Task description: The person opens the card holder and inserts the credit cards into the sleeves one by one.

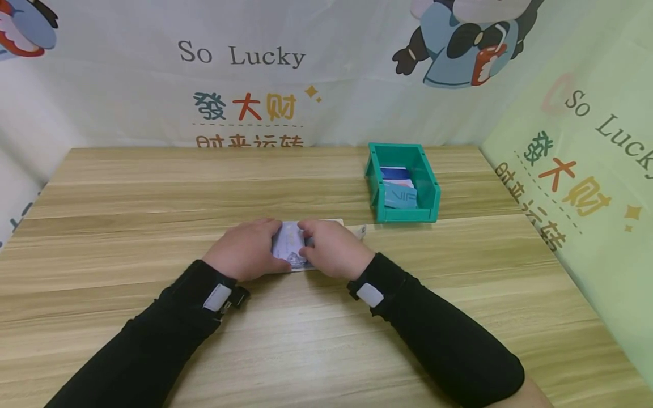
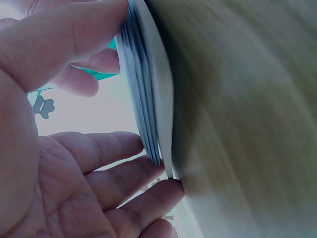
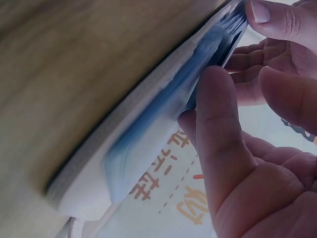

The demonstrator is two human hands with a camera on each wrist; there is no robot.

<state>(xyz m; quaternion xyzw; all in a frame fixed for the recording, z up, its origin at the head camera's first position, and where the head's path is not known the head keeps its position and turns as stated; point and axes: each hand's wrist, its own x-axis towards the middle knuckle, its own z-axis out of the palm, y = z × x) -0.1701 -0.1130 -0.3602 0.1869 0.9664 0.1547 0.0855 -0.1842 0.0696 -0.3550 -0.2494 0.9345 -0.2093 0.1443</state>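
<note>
A card holder, with a pale purple printed face and a light cover, lies on the table between both hands. Bluish, sleeve-like layers stand over its thick white cover in the right wrist view. With the thumb at its near edge and the fingers at its far edge, my left hand grips the left end. My right hand is at the right part, its thumb and a finger holding a layer there. That layer is mostly hidden under the hand. A small clear tab sticks out on the right.
A green bin stands at the back right, beyond my right hand. Several cards lie inside, a blue VIP card among them. Printed white sheets rise behind the table and at its sides. The wooden tabletop spreads around the hands.
</note>
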